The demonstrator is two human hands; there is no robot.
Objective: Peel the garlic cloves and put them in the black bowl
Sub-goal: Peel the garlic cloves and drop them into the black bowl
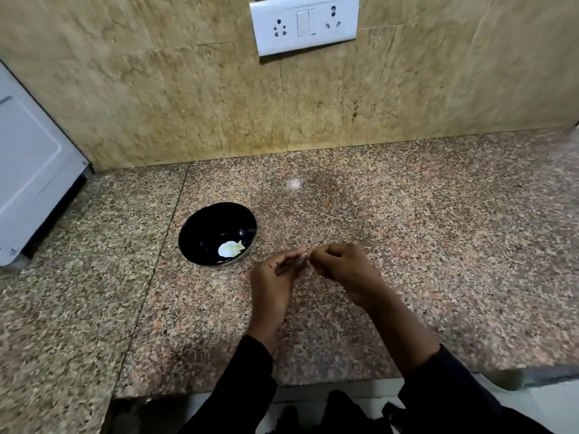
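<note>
A black bowl (200, 228) stands on the granite counter, left of my hands, with a pale peeled garlic clove (230, 249) lying inside it. My left hand (272, 277) and my right hand (340, 266) meet just right of the bowl, fingertips together. Between the fingertips shows a small whitish garlic clove (304, 254), pinched by both hands; most of it is hidden by my fingers.
The speckled granite counter (407, 230) runs back to a beige tiled wall with a white socket plate (305, 23). A white appliance (28, 170) stands at the far left. The counter's front edge lies below my forearms.
</note>
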